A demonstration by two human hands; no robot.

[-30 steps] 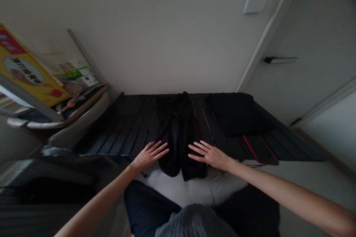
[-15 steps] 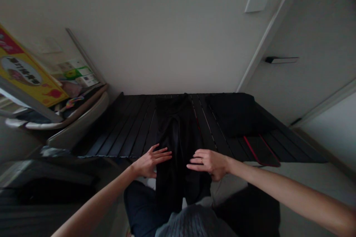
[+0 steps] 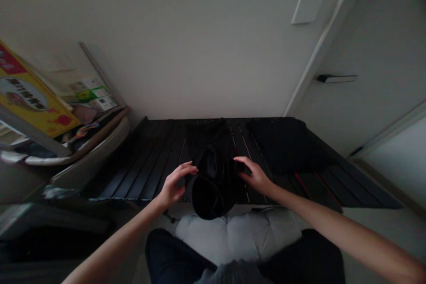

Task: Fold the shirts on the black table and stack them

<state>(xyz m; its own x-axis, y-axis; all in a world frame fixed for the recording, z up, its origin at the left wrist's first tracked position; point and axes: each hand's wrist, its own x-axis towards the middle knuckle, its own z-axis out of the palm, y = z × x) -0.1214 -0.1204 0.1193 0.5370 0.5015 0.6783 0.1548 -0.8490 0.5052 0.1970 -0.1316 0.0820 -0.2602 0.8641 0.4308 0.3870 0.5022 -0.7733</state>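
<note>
Black trousers [image 3: 209, 155] lie lengthwise on a dark slatted table [image 3: 146, 173]. Their lower part is doubled up into a rounded bundle [image 3: 208, 197] at the table's near edge. My left hand [image 3: 176, 184] grips the left side of that fold with curled fingers. My right hand [image 3: 253, 175] has its fingertips closed on the fold's right side. A second folded black garment [image 3: 279, 146] lies further right, apart from both hands.
A dark pad with red trim [image 3: 316, 184] lies at the table's right end. A grey cushion [image 3: 233, 235] sits below the near edge, above my dark-clad knees. A chair with a yellow box [image 3: 33, 97] stands left; a door with a handle [image 3: 336, 78] stands right.
The trouser legs have come up from over the table's near edge and folded back onto the table. Both hands have moved away from me, the right hand rising furthest.
</note>
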